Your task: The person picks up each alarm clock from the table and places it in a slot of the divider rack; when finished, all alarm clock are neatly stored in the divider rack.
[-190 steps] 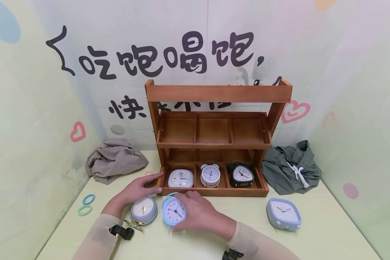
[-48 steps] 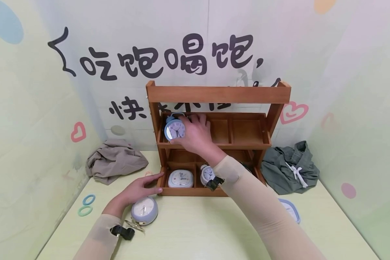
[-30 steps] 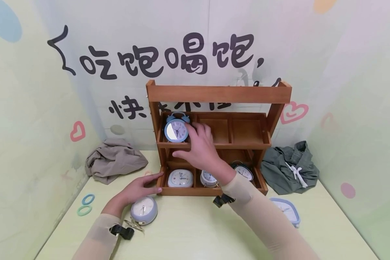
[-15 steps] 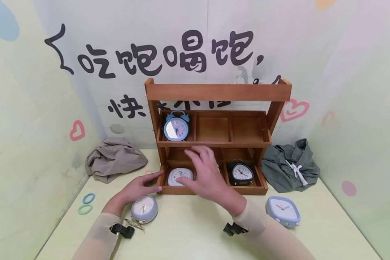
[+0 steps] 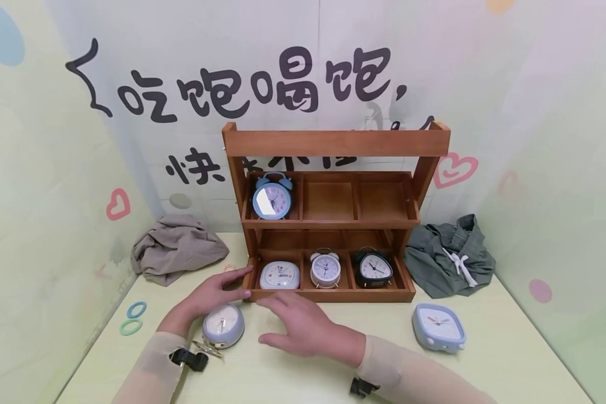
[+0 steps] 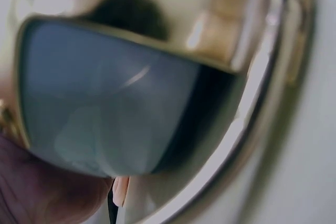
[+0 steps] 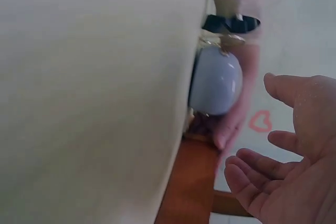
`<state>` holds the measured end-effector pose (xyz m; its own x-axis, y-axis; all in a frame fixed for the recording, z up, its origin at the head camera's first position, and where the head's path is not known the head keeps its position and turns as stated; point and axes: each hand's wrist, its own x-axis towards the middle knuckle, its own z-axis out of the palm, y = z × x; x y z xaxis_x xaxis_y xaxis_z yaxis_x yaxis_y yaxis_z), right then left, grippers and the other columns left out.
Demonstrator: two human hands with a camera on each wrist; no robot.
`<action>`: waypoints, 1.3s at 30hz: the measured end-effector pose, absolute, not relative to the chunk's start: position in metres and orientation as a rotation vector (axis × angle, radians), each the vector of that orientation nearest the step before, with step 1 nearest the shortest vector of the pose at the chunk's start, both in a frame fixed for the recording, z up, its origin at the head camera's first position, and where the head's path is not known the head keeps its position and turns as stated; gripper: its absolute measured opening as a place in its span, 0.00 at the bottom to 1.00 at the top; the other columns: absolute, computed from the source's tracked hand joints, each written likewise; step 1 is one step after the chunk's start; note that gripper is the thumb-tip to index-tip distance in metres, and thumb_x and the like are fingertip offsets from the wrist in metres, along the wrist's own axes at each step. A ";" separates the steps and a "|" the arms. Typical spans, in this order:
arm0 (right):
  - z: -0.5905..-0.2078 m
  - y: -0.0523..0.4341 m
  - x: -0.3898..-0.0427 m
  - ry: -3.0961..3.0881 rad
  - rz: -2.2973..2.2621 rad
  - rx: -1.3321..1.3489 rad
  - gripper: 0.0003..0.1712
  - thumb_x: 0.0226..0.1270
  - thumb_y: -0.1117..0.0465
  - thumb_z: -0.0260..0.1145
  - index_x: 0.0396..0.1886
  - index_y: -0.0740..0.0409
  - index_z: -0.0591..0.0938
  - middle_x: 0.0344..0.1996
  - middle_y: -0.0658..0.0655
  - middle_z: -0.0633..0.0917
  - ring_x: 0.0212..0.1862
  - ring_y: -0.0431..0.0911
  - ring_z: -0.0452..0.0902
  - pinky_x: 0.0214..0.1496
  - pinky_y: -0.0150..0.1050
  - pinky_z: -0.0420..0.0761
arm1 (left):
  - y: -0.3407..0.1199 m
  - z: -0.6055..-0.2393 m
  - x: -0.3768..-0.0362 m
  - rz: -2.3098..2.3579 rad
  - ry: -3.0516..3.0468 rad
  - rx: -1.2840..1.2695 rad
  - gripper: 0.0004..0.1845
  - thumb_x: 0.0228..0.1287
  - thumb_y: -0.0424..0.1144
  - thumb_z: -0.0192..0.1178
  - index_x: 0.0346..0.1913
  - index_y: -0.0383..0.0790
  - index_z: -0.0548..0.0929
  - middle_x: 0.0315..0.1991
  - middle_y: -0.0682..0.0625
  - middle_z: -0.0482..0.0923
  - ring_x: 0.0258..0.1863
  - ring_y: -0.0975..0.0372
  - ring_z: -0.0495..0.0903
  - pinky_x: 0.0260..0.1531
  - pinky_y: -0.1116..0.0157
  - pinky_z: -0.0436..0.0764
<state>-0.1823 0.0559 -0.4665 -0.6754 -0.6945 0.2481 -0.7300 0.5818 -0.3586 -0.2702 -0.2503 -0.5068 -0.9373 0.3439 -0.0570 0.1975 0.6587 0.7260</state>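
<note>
My left hand (image 5: 209, 294) rests at the lower left corner of the brown wooden shelf (image 5: 328, 296), its extended fingers and thumb touching the wood. Just below that hand, a lavender round clock (image 5: 224, 325) sits on the table. My right hand (image 5: 303, 325) is in front of the shelf, right of this clock, with fingers spread and nothing held. In the right wrist view, its fingers point toward the round clock (image 7: 216, 80). A blue twin-bell alarm clock (image 5: 271, 200) stands in the upper left compartment. A gold metallic ring, close and blurred, fills most of the left wrist view.
The lower tier holds a white oval clock (image 5: 280, 276), a white twin-bell clock (image 5: 325, 270) and a black triangular clock (image 5: 375, 269). A blue square clock (image 5: 439, 327) lies to the right. Crumpled brown cloth (image 5: 179, 247) and green cloth (image 5: 451, 255) flank the shelf; two rings (image 5: 131, 326) lie left.
My right hand has carried the blue twin-bell clock from the table to the upper left compartment, released it and come back down near the lavender clock. The left hand has stayed in place.
</note>
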 end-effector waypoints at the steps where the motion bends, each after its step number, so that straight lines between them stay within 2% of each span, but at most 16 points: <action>1: -0.469 0.053 -0.181 -2.733 0.662 1.240 0.41 0.77 0.36 0.74 0.82 0.47 0.77 0.69 0.50 0.83 0.70 0.45 0.79 0.68 0.43 0.84 | -0.250 -0.507 -0.270 1.139 2.685 0.444 0.40 0.71 0.68 0.71 0.83 0.65 0.75 0.84 0.43 0.68 0.85 0.39 0.62 0.80 0.31 0.61; 7: -0.478 0.037 -0.176 -2.791 0.647 1.310 0.44 0.77 0.33 0.73 0.85 0.40 0.73 0.68 0.47 0.83 0.67 0.40 0.81 0.57 0.37 0.87 | -0.251 -0.509 -0.271 1.135 2.685 0.433 0.40 0.72 0.68 0.71 0.83 0.67 0.75 0.85 0.43 0.67 0.86 0.39 0.60 0.79 0.29 0.61; 11: -0.481 0.026 -0.173 -2.808 0.613 1.330 0.45 0.76 0.31 0.72 0.87 0.37 0.71 0.70 0.50 0.83 0.68 0.42 0.82 0.54 0.39 0.87 | -0.251 -0.510 -0.271 1.145 2.680 0.425 0.39 0.72 0.67 0.71 0.83 0.68 0.75 0.85 0.44 0.67 0.86 0.39 0.59 0.79 0.29 0.61; 17: -0.483 0.011 -0.172 -2.834 0.596 1.308 0.47 0.75 0.30 0.73 0.88 0.36 0.70 0.71 0.54 0.83 0.69 0.45 0.82 0.55 0.41 0.88 | -0.251 -0.510 -0.272 1.148 2.681 0.447 0.39 0.72 0.66 0.72 0.83 0.68 0.75 0.85 0.45 0.68 0.86 0.40 0.60 0.80 0.29 0.61; 23: -0.485 -0.001 -0.173 -2.831 0.599 1.313 0.48 0.74 0.30 0.73 0.88 0.36 0.70 0.70 0.53 0.84 0.68 0.43 0.82 0.55 0.39 0.87 | -0.250 -0.510 -0.271 1.150 2.681 0.449 0.38 0.72 0.65 0.72 0.83 0.68 0.76 0.84 0.44 0.68 0.85 0.39 0.60 0.79 0.29 0.62; 31: -0.487 -0.013 -0.175 -2.871 0.617 1.253 0.49 0.74 0.27 0.71 0.89 0.33 0.68 0.73 0.54 0.82 0.69 0.44 0.81 0.55 0.42 0.88 | -0.251 -0.510 -0.271 1.136 2.689 0.466 0.39 0.72 0.67 0.71 0.83 0.67 0.75 0.84 0.46 0.68 0.85 0.40 0.62 0.79 0.30 0.63; 39: -0.486 -0.020 -0.177 -2.861 0.647 1.237 0.46 0.74 0.29 0.73 0.86 0.35 0.72 0.70 0.52 0.83 0.65 0.43 0.83 0.51 0.39 0.87 | -0.252 -0.509 -0.271 1.141 2.686 0.491 0.39 0.73 0.66 0.71 0.84 0.66 0.75 0.85 0.45 0.67 0.86 0.40 0.59 0.80 0.31 0.61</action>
